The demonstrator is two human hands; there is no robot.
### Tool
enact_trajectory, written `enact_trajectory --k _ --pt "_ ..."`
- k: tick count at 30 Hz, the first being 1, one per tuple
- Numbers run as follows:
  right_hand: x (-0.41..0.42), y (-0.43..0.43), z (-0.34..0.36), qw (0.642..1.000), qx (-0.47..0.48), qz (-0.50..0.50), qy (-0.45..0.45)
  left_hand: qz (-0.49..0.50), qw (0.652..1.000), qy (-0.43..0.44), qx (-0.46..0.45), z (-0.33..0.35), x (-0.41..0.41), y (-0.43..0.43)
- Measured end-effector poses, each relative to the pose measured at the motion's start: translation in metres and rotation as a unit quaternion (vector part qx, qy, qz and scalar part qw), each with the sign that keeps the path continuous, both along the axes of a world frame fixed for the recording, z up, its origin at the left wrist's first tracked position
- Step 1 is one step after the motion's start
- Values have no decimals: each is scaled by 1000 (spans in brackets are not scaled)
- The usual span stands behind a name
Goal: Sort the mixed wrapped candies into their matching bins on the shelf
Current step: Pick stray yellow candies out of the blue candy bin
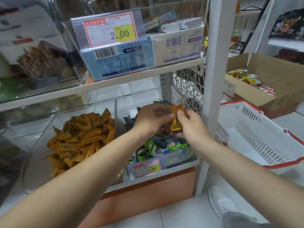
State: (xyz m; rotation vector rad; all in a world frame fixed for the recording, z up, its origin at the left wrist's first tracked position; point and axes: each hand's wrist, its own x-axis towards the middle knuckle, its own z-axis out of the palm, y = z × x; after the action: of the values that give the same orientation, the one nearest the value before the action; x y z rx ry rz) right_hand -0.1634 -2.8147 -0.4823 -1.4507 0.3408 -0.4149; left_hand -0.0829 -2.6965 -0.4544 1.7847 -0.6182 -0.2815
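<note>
orange candy (175, 123): held upright over green-blue bin (181, 162) | orange bin (47, 129): heaped

Above mixed-candy bin (179, 159), orange candies (176, 120) between left hand (151, 117) and right hand (189, 126)

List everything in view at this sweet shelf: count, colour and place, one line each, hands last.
orange candies: many, orange, left clear bin
green and blue candies: many, green and blue, right clear bin
held candies: at least two, orange, between both hands above the right clear bin
price tags: two, white-yellow-red, upper shelf and right clear bin's front
boxes: two, blue and white, upper shelf
basket: one, white with red rim, floor at right
cardboard box: one, brown, beyond the basket
shoe: one, white, bottom right
left hand: one, pinching the held candies
right hand: one, pinching the held candies
</note>
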Motion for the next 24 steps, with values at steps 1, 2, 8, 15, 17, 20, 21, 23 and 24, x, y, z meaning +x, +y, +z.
enact_trajectory --k 1,2,8,15,17,20,21,23,24 --pt "-1 -2 0 1000 -23 2 3 -4 1000 -14 26 1 3 0" --pt "-1 -5 -1 999 -53 0 6 -9 998 -32 56 1 8 -1" --pt "-6 -22 -7 906 -413 -35 89 -14 963 -155 219 -19 45 -15" --pt "-7 -22 -15 852 -486 52 190 -108 853 -240 451 -43 69 -38" --pt "-6 -22 -15 848 -489 54 196 -105 844 -252 461 -45 72 -40" --pt "-5 -21 -15 847 -490 58 199 -97 843 -253 465 -48 72 -40" --pt "-5 -21 -15 847 -490 56 198 -91 843 -256 464 -50 71 -40" --pt "-5 -20 -15 848 -491 48 193 -83 847 -257 458 -50 70 -40" --pt "-5 -20 -16 849 -491 45 190 -81 852 -251 451 -48 69 -40"
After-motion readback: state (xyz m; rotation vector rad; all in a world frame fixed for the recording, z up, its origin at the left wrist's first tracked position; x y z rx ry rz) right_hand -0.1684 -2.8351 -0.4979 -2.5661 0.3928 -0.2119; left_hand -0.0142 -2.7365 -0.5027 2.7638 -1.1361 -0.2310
